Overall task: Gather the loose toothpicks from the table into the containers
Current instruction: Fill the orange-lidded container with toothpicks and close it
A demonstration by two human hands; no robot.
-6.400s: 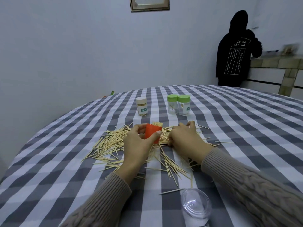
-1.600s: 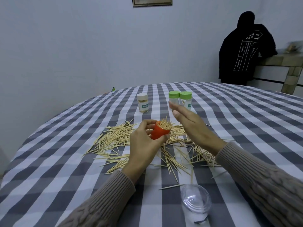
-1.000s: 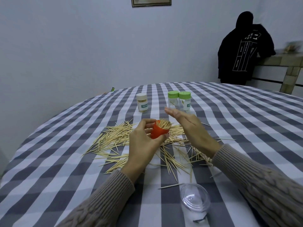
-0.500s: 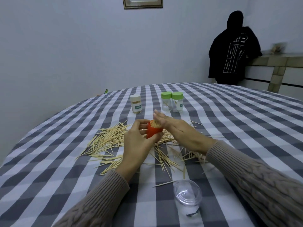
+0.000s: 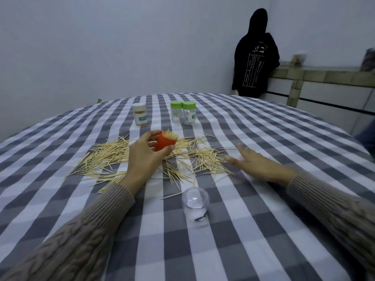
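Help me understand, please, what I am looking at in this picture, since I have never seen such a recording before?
There is no machine here: a person wears a camera on the head, which looks forward and down at their own two hands. The left hand holds a red container packed with toothpicks. The right hand is open, low over the checked tablecloth, and blurred. Loose toothpicks lie scattered on the cloth. Behind them stand a white-lidded jar and two green-lidded jars. Nearer the camera sits a clear plastic lid. Another person in a black hoodie stands by the wall.
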